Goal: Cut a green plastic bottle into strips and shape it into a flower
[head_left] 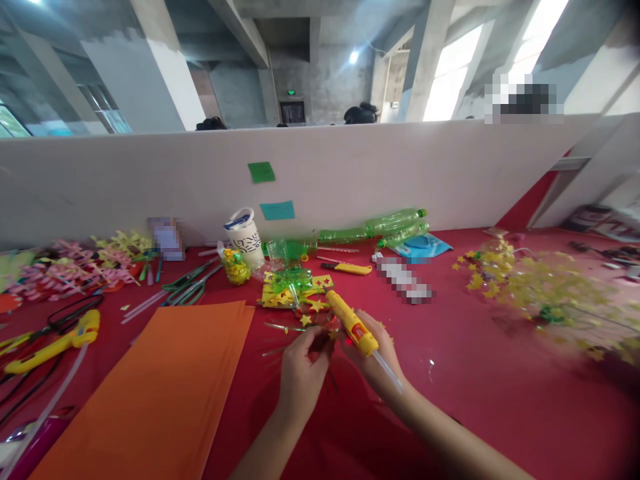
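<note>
My right hand (377, 347) is closed around a yellow hot glue gun (350, 320), with a clear glue stick (387, 372) poking out of its back end. The gun's nozzle points away from me, over the red table. Close beside it, my left hand (303, 373) is closed in a pinch on a small yellow star (333, 335), partly covered by the fingers. A thin clear strip (285, 327) runs out past the left hand. Just ahead lie a loose yellow star (305, 321) and a pile of cut green plastic (287, 280) on yellow star-punched sheets.
Orange sheets (165, 373) lie left, beside scissors (193, 283) and a second yellow glue gun (60, 343). Beyond my hands are a yellow cutter knife (346, 268), a white cup (245, 237) and green bottles (370, 228) against a white partition (150, 173). Yellow star branches (545, 293) stand right.
</note>
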Tool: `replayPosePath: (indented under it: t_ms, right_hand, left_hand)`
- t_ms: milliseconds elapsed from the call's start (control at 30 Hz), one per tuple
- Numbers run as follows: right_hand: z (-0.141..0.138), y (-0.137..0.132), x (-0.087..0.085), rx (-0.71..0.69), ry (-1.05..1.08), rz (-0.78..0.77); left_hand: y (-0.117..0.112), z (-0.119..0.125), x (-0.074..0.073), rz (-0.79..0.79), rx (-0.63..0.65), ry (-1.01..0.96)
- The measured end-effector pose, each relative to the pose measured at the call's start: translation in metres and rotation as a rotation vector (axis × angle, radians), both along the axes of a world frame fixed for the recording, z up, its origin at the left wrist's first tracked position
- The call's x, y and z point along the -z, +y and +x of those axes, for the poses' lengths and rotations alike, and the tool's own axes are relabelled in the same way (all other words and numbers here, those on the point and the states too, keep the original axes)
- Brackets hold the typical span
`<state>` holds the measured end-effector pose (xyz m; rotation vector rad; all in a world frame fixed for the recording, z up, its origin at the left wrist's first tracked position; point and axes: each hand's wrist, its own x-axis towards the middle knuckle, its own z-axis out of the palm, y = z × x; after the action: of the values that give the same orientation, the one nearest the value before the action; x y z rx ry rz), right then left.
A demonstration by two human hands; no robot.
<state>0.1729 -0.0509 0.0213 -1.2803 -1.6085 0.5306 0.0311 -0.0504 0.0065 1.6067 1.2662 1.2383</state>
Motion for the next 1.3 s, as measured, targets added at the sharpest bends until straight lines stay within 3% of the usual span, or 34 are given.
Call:
replayPosePath:
  t_ms: [467,1000,1300]
  right_hand:
    - [-0.0021,0.0013,0.0034,0.051,-0.072,0.041]
    - [0.0008,0.0011,0.0063,0.034,-0.005,-0.011]
    - [-0.0017,-0.0003,-0.0013,0.058,-0.048,-0.011]
  left_hand:
    - [-0.0009,0.0004,0.0009,0.022,-0.045,0.090]
    - [-0.0011,0.0012,0.0034,0.004,-0.028,-0.010]
    - [-0.0005,0.0025,0.0009,-0.010,-0.019,-0.008]
